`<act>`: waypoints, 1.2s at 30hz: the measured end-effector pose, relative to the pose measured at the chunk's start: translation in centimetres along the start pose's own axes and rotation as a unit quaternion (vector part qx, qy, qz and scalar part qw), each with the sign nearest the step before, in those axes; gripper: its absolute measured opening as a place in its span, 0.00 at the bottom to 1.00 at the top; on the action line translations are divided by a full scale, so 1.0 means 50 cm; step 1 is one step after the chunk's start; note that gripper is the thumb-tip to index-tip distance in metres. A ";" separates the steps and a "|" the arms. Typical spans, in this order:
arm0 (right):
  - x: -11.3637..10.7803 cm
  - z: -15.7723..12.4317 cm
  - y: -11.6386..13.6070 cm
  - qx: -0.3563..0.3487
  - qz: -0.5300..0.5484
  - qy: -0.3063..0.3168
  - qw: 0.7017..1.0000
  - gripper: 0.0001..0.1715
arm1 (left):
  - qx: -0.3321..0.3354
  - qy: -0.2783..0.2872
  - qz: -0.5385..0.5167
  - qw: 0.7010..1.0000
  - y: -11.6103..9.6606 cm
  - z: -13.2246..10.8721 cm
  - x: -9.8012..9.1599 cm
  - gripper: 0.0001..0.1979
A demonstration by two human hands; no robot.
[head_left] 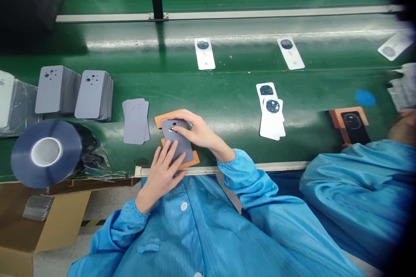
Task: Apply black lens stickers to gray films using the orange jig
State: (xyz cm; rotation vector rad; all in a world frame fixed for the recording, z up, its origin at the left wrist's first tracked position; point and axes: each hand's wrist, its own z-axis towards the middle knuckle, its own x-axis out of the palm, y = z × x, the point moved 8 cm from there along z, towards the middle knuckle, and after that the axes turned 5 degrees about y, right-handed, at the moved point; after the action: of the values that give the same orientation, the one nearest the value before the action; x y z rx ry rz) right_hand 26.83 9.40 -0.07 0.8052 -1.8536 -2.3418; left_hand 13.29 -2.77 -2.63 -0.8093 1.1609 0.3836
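Note:
A grey phone back panel (182, 143) with camera holes near its top lies over an orange fixture (190, 161) at the table's front edge. My left hand (162, 173) rests on the panel's lower part, fingers stretched out and spread. At the panel's top end, my right hand (199, 131) has its thumb by the camera holes and its fingers curled around the far edge, gripping it. Something small and shiny shows by the thumb, too small to name. To the left, a few loose grey panels (134, 123) lie overlapped.
Stacks of grey panels (52, 90) and a large tape roll (69, 155) stand left. White panels with dark camera areas (271, 123) lie right; others (204, 58) lie farther back. A co-worker's blue sleeve (357, 181) is near another orange fixture (338, 118). An open carton (61, 220) sits below left.

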 end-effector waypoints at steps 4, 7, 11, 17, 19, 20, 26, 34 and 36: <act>0.017 0.008 -0.016 -0.023 -0.154 0.008 0.988 0.23 | 0.009 0.031 0.021 0.999 -0.002 -0.012 0.031 0.27; 0.043 0.007 -0.040 0.003 -0.250 0.046 0.967 0.22 | 0.010 0.031 0.021 0.999 0.000 -0.015 0.037 0.25; 0.079 -0.016 -0.038 0.015 -0.310 0.093 0.946 0.29 | 0.007 0.024 0.020 1.000 0.003 -0.017 0.039 0.24; 0.132 -0.058 -0.022 0.018 -0.347 0.149 0.926 0.46 | -0.005 0.028 0.000 1.000 0.006 -0.014 0.044 0.20; 0.136 -0.060 -0.026 0.029 -0.353 0.149 0.923 0.49 | -0.005 0.029 -0.004 1.000 0.006 -0.014 0.044 0.19; 0.137 -0.059 -0.028 0.032 -0.354 0.150 0.922 0.49 | -0.004 0.027 -0.005 1.000 0.006 -0.014 0.044 0.19; 0.120 -0.052 -0.035 0.043 -0.308 0.157 0.937 0.43 | -0.009 0.011 -0.008 1.000 0.008 -0.020 0.046 0.24; 0.086 -0.106 -0.032 0.138 -0.311 0.006 0.940 0.42 | -0.054 -0.014 -0.184 0.981 0.027 -0.016 0.017 0.28; 0.095 -0.119 -0.026 0.153 -0.289 0.010 0.945 0.41 | -0.086 -0.078 -0.274 0.955 0.046 -0.016 -0.008 0.21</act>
State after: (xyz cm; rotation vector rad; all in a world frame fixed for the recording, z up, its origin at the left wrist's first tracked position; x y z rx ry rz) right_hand 25.62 2.81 -3.88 1.5946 -2.2460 -2.3264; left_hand 11.10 -1.78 -3.23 -1.1893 0.7208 0.0828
